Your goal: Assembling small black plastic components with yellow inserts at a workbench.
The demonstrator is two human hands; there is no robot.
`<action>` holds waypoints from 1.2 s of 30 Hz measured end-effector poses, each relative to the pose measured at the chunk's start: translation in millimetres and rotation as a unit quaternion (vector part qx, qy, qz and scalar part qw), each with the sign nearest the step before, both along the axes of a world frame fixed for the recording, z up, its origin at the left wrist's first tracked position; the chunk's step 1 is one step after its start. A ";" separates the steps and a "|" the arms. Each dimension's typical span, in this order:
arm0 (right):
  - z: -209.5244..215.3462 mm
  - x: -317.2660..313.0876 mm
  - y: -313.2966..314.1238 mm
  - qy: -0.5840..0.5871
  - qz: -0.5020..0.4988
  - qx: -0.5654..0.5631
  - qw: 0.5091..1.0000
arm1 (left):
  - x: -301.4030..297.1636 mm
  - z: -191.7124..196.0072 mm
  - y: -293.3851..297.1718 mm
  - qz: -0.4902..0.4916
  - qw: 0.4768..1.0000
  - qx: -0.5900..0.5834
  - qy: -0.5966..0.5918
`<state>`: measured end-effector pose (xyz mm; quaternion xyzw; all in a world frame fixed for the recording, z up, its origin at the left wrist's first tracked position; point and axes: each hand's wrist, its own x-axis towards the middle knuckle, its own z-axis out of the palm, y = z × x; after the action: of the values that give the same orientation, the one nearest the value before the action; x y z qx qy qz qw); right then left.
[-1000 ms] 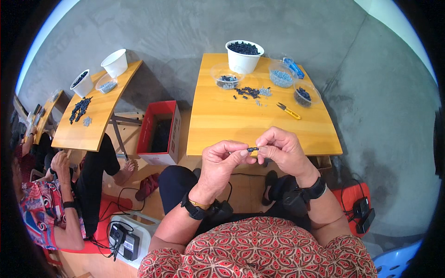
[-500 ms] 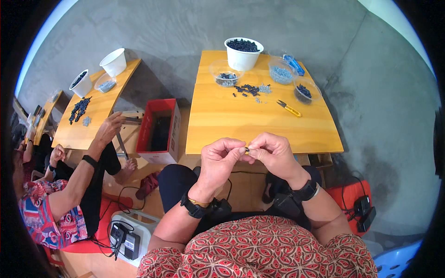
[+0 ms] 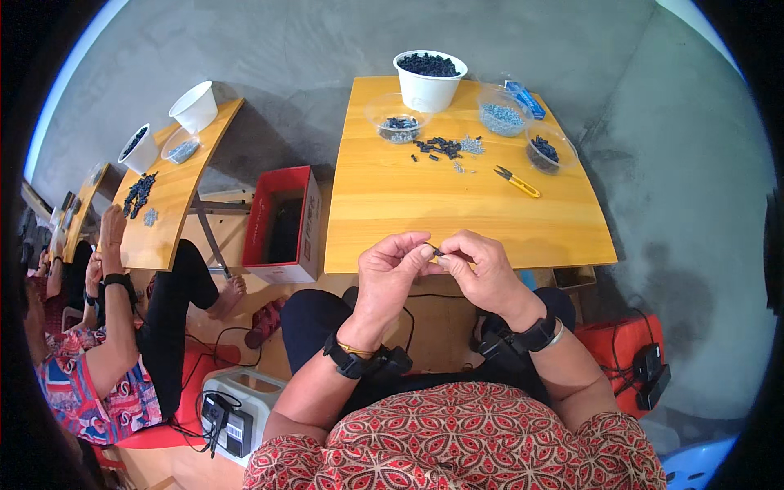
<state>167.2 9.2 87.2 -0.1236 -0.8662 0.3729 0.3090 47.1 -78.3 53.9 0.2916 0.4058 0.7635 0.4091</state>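
Over the near edge of the wooden table [image 3: 465, 224], my left hand [image 3: 388, 278] and my right hand [image 3: 488, 276] meet fingertip to fingertip. Both are closed in a pinch on one small black piece [image 3: 435, 251], mostly covered by the fingers; its exact kind is too small to make out. Farther up the table lies a loose pile of short black tube-like pieces [image 3: 439, 148]. Small clear-grey pieces [image 3: 471, 145] are heaped against it. To the right of the pile rest yellow-handled thread snips [image 3: 518, 181].
A white tub [image 3: 428, 86] full of black pieces stands at the back, with clear bowls [image 3: 400, 122] of parts and a blue box [image 3: 525, 100] nearby. A red carton [image 3: 282, 269] is on the floor to the left. A co-worker's arm [image 3: 114, 327] reaches toward the neighbouring table [image 3: 167, 229].
The small black piece has tilted between my fingertips, and my hands stay nearly in place. At left, the co-worker's raised hand has moved left to the table edge. The view has shifted slightly.
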 end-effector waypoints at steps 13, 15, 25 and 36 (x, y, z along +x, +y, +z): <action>-78.9 -14.7 50.7 0.000 -0.116 0.148 0.982 | -12.3 -51.6 57.1 0.142 0.839 -0.054 0.523; -78.5 -14.0 52.3 -0.008 -0.122 0.168 0.978 | -12.9 -53.3 59.1 0.161 0.813 -0.057 0.556; -72.8 -58.0 63.8 0.099 -0.169 -0.020 0.980 | -11.5 -47.8 52.5 0.141 0.785 -0.019 0.603; -93.9 -71.0 66.4 0.045 -0.206 0.152 0.966 | -7.5 -51.0 49.7 0.157 0.787 -0.040 0.595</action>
<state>96.2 75.6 -6.8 -0.2337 -0.8537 0.1705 0.4330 39.6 -28.6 2.9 0.6037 0.6393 0.4755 -0.0270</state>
